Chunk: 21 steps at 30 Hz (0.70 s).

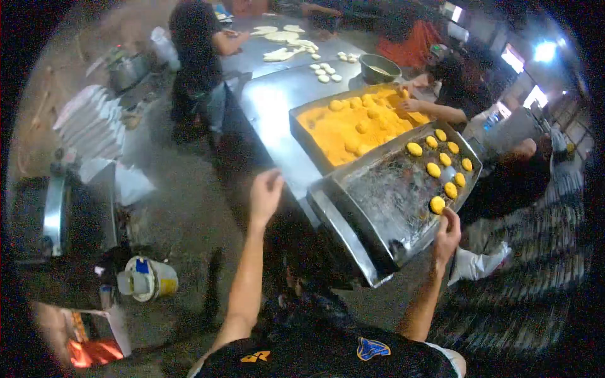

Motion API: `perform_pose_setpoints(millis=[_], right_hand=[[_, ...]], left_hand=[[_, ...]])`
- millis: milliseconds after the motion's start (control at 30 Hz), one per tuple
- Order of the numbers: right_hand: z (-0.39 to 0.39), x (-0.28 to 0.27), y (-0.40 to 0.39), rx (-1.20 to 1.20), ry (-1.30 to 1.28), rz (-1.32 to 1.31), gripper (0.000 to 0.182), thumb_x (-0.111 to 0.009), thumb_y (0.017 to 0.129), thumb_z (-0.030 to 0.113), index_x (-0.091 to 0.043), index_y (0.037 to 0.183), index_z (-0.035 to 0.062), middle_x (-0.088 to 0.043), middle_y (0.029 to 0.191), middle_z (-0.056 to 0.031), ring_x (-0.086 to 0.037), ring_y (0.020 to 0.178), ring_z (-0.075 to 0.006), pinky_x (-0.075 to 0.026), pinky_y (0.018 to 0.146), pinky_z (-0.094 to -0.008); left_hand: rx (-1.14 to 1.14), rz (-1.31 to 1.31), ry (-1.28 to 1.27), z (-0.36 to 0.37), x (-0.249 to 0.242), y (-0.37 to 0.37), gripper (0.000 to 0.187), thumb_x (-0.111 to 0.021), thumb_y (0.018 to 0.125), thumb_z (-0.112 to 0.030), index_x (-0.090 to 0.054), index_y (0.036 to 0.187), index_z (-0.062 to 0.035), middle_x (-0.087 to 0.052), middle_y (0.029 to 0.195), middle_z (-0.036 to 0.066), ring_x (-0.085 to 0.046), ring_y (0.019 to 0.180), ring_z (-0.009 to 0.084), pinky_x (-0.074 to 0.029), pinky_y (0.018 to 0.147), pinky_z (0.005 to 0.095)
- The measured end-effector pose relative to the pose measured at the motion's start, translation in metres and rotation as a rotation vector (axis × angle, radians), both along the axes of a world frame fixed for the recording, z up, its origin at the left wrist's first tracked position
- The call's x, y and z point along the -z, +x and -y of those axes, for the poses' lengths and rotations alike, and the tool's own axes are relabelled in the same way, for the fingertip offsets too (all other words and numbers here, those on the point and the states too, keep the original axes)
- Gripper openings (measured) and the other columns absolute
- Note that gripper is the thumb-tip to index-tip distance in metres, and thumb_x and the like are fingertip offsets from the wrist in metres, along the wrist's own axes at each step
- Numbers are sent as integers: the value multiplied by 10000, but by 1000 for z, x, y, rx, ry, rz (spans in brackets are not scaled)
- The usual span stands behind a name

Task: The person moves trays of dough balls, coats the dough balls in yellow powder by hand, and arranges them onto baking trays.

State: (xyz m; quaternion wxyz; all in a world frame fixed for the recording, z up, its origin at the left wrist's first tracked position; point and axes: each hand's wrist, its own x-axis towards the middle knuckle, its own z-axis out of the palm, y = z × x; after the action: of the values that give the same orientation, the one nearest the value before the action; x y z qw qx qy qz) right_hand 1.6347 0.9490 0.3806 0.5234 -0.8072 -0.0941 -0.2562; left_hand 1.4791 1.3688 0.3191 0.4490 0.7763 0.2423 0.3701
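On the dark metal baking tray (378,195) sit several yellow-coated dough rounds (433,169), grouped toward its right side. My right hand (448,234) reaches over the tray's near right edge, its fingertips closed on the nearest coated dough round (437,204). Off the left side of the table, my left hand (266,196) hangs in the air with its fingers loosely bent and apart, holding nothing. Beyond the baking tray lies a deep tray (301,130) filled with yellow crumbs (334,129), with more dough rounds resting in them.
A co-worker's hands (413,106) work at the crumb tray's right side. Farther along the metal table (268,101) are a bowl (380,68), white dough pieces (323,71) and flattened dough (282,36). Another person (195,57) stands at left. A white bucket (151,279) is on the floor.
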Motion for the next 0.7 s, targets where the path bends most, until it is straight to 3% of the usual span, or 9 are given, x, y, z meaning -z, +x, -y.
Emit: perform_pose_setpoints(millis=[133,267,333,367,467,600,633,667,700], right_hand=[[-78,-25,49,-452,-423,-11,246,-549,888,59,-613,1122,20,-637,1003,-140,-621,941,-236,-492,835,-326],[-172,-37,116,-769,-586,-108,254,-585,872,121,-632,1089,-1,-660,1009,-195,-654,919,-311,-515,810,-374],[-214,-18,162,-733,-601,-274,281,-576,874,164,-633,1097,3,-673,992,-204,-662,918,-324,-521,795,-393],[-229,9,199,-753,-688,-144,283,-561,872,167,-642,1090,6,-667,991,-204,-652,903,-338,-516,775,-404],[-271,69,274,-706,-898,-156,280,-530,826,153,-663,1035,20,-664,898,-206,-631,823,-389,-510,721,-427],[-289,183,347,-479,-1240,-375,207,-540,771,128,-682,903,54,-665,821,-190,-635,777,-393,-506,652,-447],[-292,200,350,-534,-1088,-601,219,-589,781,224,-705,897,77,-682,808,-155,-647,745,-303,-518,658,-397],[-294,210,348,-579,-920,-818,256,-639,790,319,-728,890,101,-699,795,-119,-658,713,-212,-529,664,-346],[-311,147,314,-518,-1004,-930,247,-681,742,336,-722,781,96,-696,764,-131,-679,708,-250,-539,639,-367]], left_hand=[[312,4,286,-41,9,131,287,-638,859,-200,-660,1087,-28,-656,1059,164,-614,1014,301,-467,908,360],[434,-380,347,-50,12,227,364,-654,822,-308,-675,1051,-26,-658,1049,177,-614,986,343,-472,885,404],[452,-719,596,-49,14,266,456,-632,815,-429,-669,1079,-59,-656,1056,182,-614,981,353,-423,922,488],[437,-632,740,-55,45,283,551,-603,809,-527,-639,1127,-79,-659,1060,180,-610,999,356,-348,962,565],[551,-939,652,-53,39,307,582,-637,786,-536,-607,1128,-66,-659,1077,173,-595,1071,346,-319,975,608],[623,-989,701,-79,51,325,545,-691,765,-458,-609,1099,-36,-662,1070,175,-611,1046,355,-409,931,562],[720,-928,577,-92,52,329,539,-706,754,-417,-606,1097,-13,-661,1075,177,-623,1013,364,-451,894,524],[814,-867,449,-106,54,334,534,-721,744,-376,-602,1094,9,-659,1079,179,-634,980,373,-493,857,486],[879,-749,415,-120,58,342,498,-703,767,-284,-592,1123,46,-670,1053,139,-661,901,326,-530,801,401]])
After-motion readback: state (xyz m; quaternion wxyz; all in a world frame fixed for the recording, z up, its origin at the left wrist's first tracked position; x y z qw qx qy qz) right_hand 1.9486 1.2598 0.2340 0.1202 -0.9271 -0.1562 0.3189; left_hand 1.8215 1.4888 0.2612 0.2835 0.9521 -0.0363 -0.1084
